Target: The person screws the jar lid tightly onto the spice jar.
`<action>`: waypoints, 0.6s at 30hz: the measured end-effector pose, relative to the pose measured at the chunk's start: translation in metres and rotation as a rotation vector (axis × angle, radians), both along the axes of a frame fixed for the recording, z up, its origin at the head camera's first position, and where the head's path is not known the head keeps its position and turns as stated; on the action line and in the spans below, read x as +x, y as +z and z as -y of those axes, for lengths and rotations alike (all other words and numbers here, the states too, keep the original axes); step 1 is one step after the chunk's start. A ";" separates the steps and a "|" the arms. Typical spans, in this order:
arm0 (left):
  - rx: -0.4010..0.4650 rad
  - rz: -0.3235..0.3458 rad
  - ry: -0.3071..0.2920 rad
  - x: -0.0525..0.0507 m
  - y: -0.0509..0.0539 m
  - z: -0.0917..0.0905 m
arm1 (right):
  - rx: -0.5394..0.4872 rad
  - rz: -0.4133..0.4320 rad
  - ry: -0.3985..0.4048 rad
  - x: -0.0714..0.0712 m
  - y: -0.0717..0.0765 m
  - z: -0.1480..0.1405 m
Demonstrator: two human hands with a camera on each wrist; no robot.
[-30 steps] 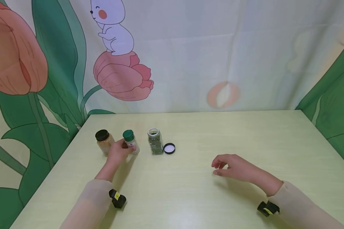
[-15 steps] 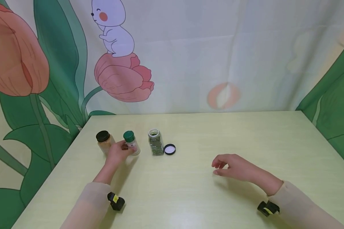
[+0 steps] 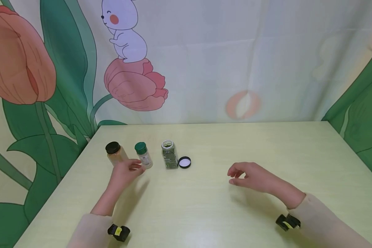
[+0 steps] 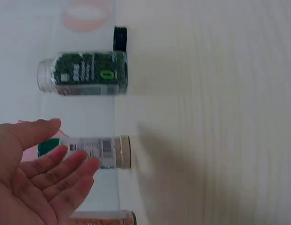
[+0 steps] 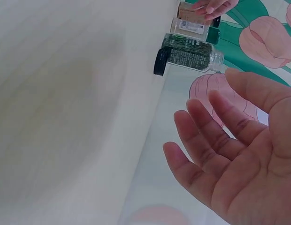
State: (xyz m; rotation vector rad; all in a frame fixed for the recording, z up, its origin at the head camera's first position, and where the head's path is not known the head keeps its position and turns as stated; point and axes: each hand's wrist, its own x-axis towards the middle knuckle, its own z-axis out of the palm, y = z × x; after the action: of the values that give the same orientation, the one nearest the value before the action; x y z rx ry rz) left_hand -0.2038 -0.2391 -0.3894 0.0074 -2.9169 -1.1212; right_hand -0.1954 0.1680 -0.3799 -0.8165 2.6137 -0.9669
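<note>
Head view: left hand (image 3: 125, 174) just beside green-capped bottle (image 3: 145, 159), holding nothing; bottle stands upright between black-capped jar (image 3: 113, 148) and uncapped jar (image 3: 170, 158). Lid (image 3: 185, 162) lies beside uncapped jar. Right hand (image 3: 254, 176) well apart, fingers bent, nothing held. Left wrist view: thumb and fingers apart, touch on bottle unclear. Right wrist view: wide gap, bare palm.

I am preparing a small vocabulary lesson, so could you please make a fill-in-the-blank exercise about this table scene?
In the head view:
1. The middle bottle has a cap of ____ colour.
2. The leftmost jar has a lid of ____ colour.
3. The loose lid lies to the ____ of the open jar.
4. The person's ____ hand is nearer to the middle bottle.

Missing words: green; black; right; left.
</note>
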 end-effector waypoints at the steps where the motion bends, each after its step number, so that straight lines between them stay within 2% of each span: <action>1: 0.026 0.006 -0.019 0.002 0.001 -0.003 | -0.003 -0.003 -0.005 0.000 0.001 0.001; 6: 0.167 0.084 -0.076 0.009 0.008 -0.023 | -0.028 -0.015 -0.025 -0.003 0.003 0.004; 9: 0.215 0.114 -0.098 0.010 0.012 -0.035 | -0.033 -0.019 -0.039 -0.003 0.004 0.006; 12: 0.248 0.133 -0.101 0.008 0.013 -0.043 | -0.045 -0.023 -0.046 -0.004 0.005 0.010; 18: 0.299 0.140 -0.085 -0.004 0.008 -0.052 | -0.092 -0.019 -0.047 -0.006 0.007 0.021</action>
State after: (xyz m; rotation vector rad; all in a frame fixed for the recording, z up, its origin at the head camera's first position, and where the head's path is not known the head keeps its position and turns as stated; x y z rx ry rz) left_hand -0.2075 -0.1871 -0.3813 -0.0355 -2.8565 -1.6236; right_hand -0.2014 0.1472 -0.3732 -0.7928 2.6317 -1.1050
